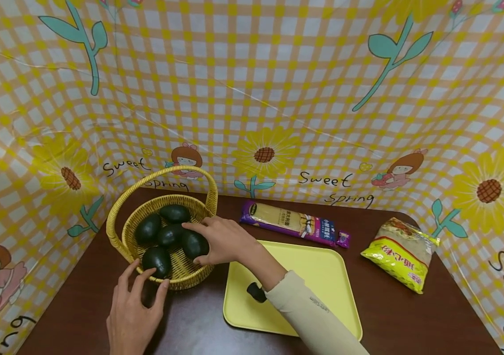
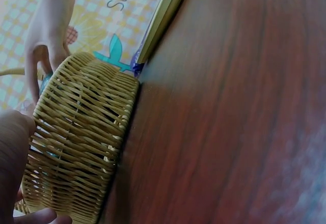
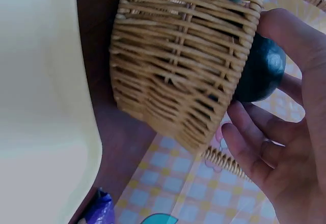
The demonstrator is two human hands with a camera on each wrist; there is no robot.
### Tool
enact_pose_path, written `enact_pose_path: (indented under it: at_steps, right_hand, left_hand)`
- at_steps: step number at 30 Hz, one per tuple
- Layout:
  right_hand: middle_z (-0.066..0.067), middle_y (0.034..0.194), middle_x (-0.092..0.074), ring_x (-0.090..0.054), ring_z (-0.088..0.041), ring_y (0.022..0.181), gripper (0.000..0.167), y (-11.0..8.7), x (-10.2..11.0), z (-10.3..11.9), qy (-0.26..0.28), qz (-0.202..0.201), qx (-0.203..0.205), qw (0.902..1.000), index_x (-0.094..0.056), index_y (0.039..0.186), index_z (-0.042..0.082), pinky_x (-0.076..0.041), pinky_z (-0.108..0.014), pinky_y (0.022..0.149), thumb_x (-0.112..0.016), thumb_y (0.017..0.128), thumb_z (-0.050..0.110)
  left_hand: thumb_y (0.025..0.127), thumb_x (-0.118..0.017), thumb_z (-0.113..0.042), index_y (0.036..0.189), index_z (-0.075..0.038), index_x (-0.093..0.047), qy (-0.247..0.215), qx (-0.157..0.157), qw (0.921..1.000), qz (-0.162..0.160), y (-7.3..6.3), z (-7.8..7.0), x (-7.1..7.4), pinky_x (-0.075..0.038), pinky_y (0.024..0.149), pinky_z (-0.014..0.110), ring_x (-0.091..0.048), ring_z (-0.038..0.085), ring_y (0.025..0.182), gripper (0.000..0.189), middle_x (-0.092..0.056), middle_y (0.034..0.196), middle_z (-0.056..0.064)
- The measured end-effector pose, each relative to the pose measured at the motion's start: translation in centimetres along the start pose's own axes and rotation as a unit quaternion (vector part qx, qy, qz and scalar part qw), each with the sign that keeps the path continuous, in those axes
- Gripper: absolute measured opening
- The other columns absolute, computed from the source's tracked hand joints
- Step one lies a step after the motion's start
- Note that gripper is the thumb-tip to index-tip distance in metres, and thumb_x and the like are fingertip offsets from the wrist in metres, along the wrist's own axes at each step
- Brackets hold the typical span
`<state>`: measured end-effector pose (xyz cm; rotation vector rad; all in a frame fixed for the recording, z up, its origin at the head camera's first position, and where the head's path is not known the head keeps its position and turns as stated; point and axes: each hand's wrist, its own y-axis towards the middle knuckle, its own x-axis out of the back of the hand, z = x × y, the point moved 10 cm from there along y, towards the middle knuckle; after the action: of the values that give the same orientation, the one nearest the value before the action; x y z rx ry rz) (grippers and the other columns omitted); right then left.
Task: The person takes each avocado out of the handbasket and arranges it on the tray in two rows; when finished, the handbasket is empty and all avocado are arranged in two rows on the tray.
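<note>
A yellow wicker basket [image 1: 189, 282] with a tall arched handle stands on the left, holding several dark green avocados [image 1: 171, 235]. My right hand [image 1: 225, 240] reaches over its right rim and grips the rightmost avocado [image 1: 194, 245] between thumb and fingers. In the right wrist view that avocado [image 3: 262, 71] shows just above the basket rim. At the basket's near left side is my left hand [image 1: 136, 305], its fingers spread and touching the rim near the front avocado [image 1: 156, 261]. Only part of the left hand [image 2: 12, 152] appears in the left wrist view.
A yellow tray [image 1: 322, 286] lies right of the basket, partly under my right forearm. Behind it are a purple pasta packet [image 1: 287, 222] and a small purple sachet [image 1: 343, 239]. A yellow-labelled food bag [image 1: 400, 254] rests further right. Patterned cloth [image 1: 252, 98] hangs around the brown table [image 1: 198, 320].
</note>
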<state>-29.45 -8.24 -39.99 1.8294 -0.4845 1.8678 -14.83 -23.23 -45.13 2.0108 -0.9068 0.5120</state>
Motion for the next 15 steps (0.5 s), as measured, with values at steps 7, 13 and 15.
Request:
enact_pose_path:
  at_steps: [7, 13, 15]
  right_hand:
    - [-0.011, 0.130, -0.070, -0.071, -0.023, 0.102, 0.088, -1.3, 0.5, -0.9, 0.037, -0.029, -0.007, 0.9989, -0.049, 0.163, 0.029, -0.056, -0.031, 0.066, -0.085, 0.089, 0.057]
    - [-0.014, 0.133, -0.068, -0.071, -0.027, 0.107, 0.086, -2.4, 1.4, -1.3, 0.057, -0.047, -0.020, 0.9971, -0.050, 0.163, 0.030, -0.060, -0.039, 0.073, -0.086, 0.089, 0.054]
    - [-0.014, 0.130, -0.069, -0.070, -0.026, 0.104, 0.085, -2.8, 1.7, -1.5, 0.066, -0.055, -0.022, 0.9960, -0.051, 0.162, 0.030, -0.060, -0.039, 0.073, -0.087, 0.089, 0.053]
  left_hand:
    - [0.090, -0.090, -0.033, 0.119, -0.009, -0.080, 0.001, 0.012, 0.9999, 0.005, -0.1, 0.1, 0.0, -0.055, 0.056, 0.065, -0.065, 0.046, 0.108, 0.039, -0.058, 0.150, 0.016]
    - [0.088, -0.091, -0.031, 0.119, -0.008, -0.079, 0.002, 0.008, 1.0000, 0.001, -0.1, -0.1, 0.0, -0.055, 0.055, 0.065, -0.065, 0.047, 0.105, 0.040, -0.058, 0.149, 0.018]
    - [0.088, -0.092, -0.030, 0.118, -0.008, -0.080, 0.001, 0.006, 1.0000, -0.001, 0.0, -0.1, 0.0, -0.054, 0.054, 0.064, -0.065, 0.047, 0.104, 0.040, -0.059, 0.149, 0.018]
